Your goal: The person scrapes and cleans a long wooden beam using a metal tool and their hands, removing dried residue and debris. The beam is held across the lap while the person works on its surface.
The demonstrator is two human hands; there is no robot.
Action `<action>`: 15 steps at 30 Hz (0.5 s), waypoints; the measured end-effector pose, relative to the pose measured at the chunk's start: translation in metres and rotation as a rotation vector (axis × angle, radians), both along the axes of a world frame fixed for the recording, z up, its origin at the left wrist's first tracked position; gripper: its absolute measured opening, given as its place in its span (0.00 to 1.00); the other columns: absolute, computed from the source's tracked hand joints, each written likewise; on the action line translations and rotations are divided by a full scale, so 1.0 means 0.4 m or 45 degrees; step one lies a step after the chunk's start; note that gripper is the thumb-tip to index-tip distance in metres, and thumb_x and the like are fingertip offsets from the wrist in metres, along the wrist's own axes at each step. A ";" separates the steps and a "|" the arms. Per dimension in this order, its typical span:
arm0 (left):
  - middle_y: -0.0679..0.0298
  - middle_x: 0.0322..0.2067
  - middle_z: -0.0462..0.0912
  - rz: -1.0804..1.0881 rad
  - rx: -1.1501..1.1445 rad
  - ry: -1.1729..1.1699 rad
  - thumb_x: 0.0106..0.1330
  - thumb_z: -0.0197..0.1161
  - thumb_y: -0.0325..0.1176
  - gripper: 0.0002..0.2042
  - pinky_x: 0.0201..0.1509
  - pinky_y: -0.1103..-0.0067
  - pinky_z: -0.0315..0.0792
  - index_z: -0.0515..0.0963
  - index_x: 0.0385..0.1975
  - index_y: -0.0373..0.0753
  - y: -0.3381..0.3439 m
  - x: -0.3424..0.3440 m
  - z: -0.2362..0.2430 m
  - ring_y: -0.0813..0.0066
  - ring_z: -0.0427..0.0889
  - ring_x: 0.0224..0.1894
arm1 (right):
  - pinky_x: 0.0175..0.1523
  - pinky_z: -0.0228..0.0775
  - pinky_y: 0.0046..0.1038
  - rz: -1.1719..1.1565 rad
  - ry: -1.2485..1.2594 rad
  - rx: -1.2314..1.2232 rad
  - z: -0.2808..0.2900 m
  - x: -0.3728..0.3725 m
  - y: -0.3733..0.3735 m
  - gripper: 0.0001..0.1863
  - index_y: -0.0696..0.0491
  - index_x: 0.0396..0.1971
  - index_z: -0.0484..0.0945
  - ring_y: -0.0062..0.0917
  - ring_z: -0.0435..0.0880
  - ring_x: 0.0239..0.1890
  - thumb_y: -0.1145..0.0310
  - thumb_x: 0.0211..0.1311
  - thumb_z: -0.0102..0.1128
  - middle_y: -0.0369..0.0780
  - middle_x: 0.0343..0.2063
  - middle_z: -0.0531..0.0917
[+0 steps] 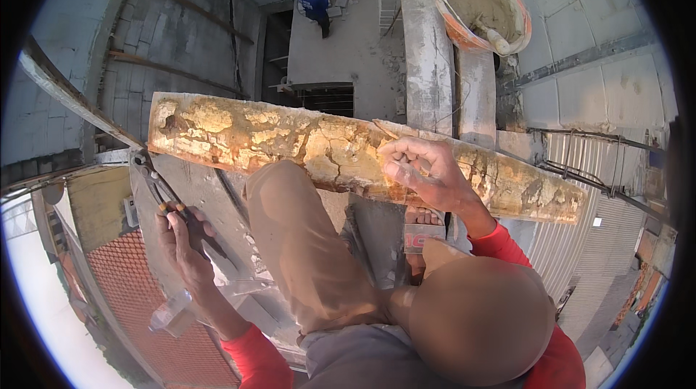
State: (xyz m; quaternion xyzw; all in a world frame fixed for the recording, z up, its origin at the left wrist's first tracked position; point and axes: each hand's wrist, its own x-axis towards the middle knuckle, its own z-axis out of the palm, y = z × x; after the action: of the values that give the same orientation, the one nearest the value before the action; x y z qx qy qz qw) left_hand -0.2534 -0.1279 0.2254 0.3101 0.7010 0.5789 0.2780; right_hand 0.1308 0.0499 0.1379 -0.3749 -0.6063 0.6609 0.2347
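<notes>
In my left hand [183, 238], at the left, is a dark metal pair of pincers [154, 180], its head pointing up and away. My fingers are wrapped round the handles. A long wooden plank [330, 146], crusted with cracked, dried mortar, lies crosswise in front of my knees. Over its right half hovers my right hand [428, 171], dusty, with fingers curled into a pinch. Whatever sits between those fingertips, if anything, is too small to make out. A splinter of wood stands off the plank's far edge, beside that hand.
An orange bucket [523, 15] of wet mortar with a tool handle stands on a concrete beam [429, 63] at the upper right. Far below, a person in blue [314, 5] crouches by blocks. A clear plastic bottle [172, 314] lies lower left, above a red tiled roof [123, 273].
</notes>
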 end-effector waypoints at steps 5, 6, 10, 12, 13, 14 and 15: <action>0.62 0.31 0.84 -0.559 -0.127 -0.427 0.89 0.51 0.45 0.15 0.34 0.80 0.79 0.75 0.54 0.39 0.251 0.339 -0.043 0.77 0.82 0.26 | 0.62 0.78 0.31 0.045 0.520 -0.195 0.105 -0.076 0.019 0.38 0.65 0.71 0.74 0.23 0.80 0.58 0.49 0.77 0.67 0.46 0.61 0.82; 0.63 0.33 0.84 -0.712 -0.185 -0.567 0.89 0.51 0.45 0.17 0.36 0.79 0.78 0.75 0.58 0.36 0.279 0.413 -0.060 0.76 0.84 0.29 | 0.64 0.77 0.32 0.037 0.607 -0.265 0.104 -0.066 0.014 0.39 0.66 0.73 0.72 0.24 0.79 0.61 0.49 0.78 0.66 0.47 0.64 0.81; 0.53 0.32 0.87 -1.208 -0.279 0.028 0.85 0.57 0.47 0.21 0.43 0.67 0.79 0.79 0.57 0.31 0.332 0.599 -0.110 0.58 0.86 0.34 | 0.46 0.86 0.34 -0.635 0.491 -0.546 0.030 0.036 -0.016 0.29 0.60 0.65 0.76 0.30 0.90 0.42 0.49 0.81 0.62 0.47 0.44 0.90; 0.49 0.33 0.88 -1.450 -0.372 0.330 0.83 0.60 0.47 0.21 0.46 0.63 0.79 0.82 0.54 0.31 0.349 0.599 -0.128 0.52 0.87 0.36 | 0.40 0.87 0.36 -0.941 0.517 -0.697 -0.017 0.133 -0.056 0.23 0.60 0.58 0.78 0.31 0.90 0.35 0.53 0.82 0.61 0.48 0.38 0.89; 0.48 0.33 0.88 -1.540 -0.465 0.404 0.81 0.62 0.47 0.21 0.48 0.62 0.79 0.83 0.51 0.31 0.366 0.577 -0.140 0.49 0.87 0.37 | 0.39 0.87 0.37 -1.092 0.430 -0.716 -0.040 0.181 -0.082 0.22 0.60 0.58 0.77 0.31 0.89 0.32 0.55 0.81 0.60 0.47 0.36 0.88; 0.46 0.34 0.89 -1.628 -0.542 0.495 0.80 0.63 0.47 0.20 0.49 0.60 0.79 0.84 0.49 0.32 0.391 0.550 -0.155 0.47 0.87 0.38 | 0.38 0.88 0.38 -1.204 0.392 -0.712 -0.062 0.226 -0.108 0.21 0.61 0.57 0.77 0.31 0.88 0.29 0.57 0.81 0.60 0.47 0.34 0.88; 0.47 0.38 0.92 -1.592 -0.580 0.549 0.79 0.64 0.46 0.19 0.52 0.60 0.80 0.86 0.50 0.32 0.421 0.525 -0.174 0.47 0.89 0.42 | 0.36 0.87 0.37 -1.156 0.300 -0.732 -0.076 0.276 -0.135 0.19 0.60 0.57 0.77 0.30 0.87 0.29 0.59 0.81 0.61 0.46 0.33 0.87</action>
State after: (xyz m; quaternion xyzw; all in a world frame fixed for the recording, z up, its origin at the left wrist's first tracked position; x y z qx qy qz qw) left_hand -0.0434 0.0404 0.1557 0.6974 0.5346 0.0745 0.4715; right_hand 0.2412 -0.0042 0.1075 -0.5712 -0.1483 0.6697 0.4508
